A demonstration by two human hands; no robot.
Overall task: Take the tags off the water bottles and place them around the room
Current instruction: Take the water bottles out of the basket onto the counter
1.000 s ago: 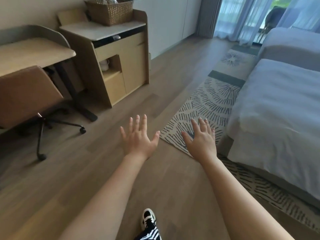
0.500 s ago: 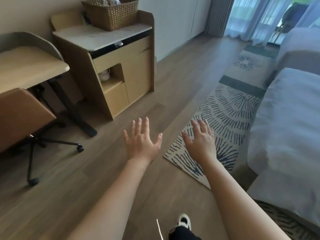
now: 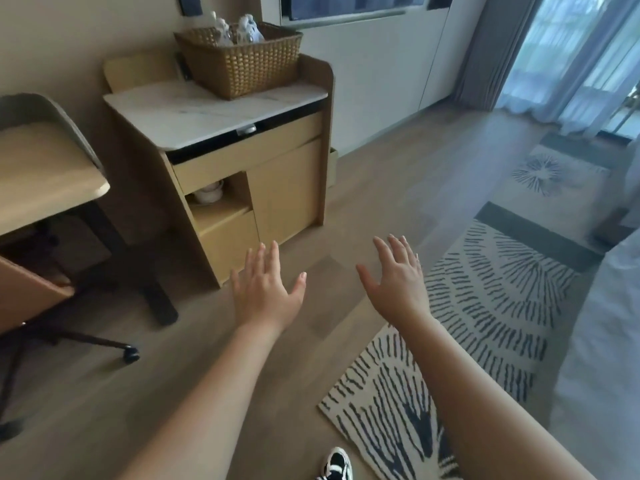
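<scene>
Both my hands out, empty, above the wooden floor [image 3: 398, 174].
My left hand [image 3: 265, 292] and right hand [image 3: 396, 284] are spread flat, holding nothing; the water bottles [image 3: 239, 29] stand in the wicker basket [image 3: 242, 64] at the cabinet top's [image 3: 194, 112] back right corner.

Soft daylight from curtained window [image 3: 571, 57] at right, dim left side, slight motion blur, wide-angle edge bending
</scene>
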